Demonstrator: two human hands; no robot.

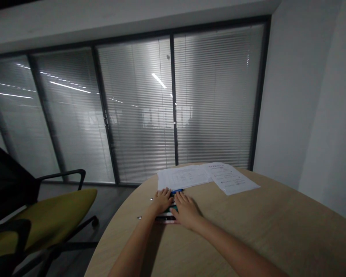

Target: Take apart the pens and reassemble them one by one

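Logging left to right: a black-backed office chair with an olive-yellow seat [43,215] stands beyond the curved edge of a round, pale wood-grain table [276,227]. Your left hand [162,201] lies flat, fingers together, on a stack of slim dark pens with blue and green parts [165,218], metal tips pointing left. Your right hand [187,211] rests just beside it on the stack, fingers together, pressing down without clamping. A white printed sheet [184,177] and a second white printed sheet [232,177] lie just beyond. Risk: lift a palm carelessly and the round barrels could roll left, over the table edge.
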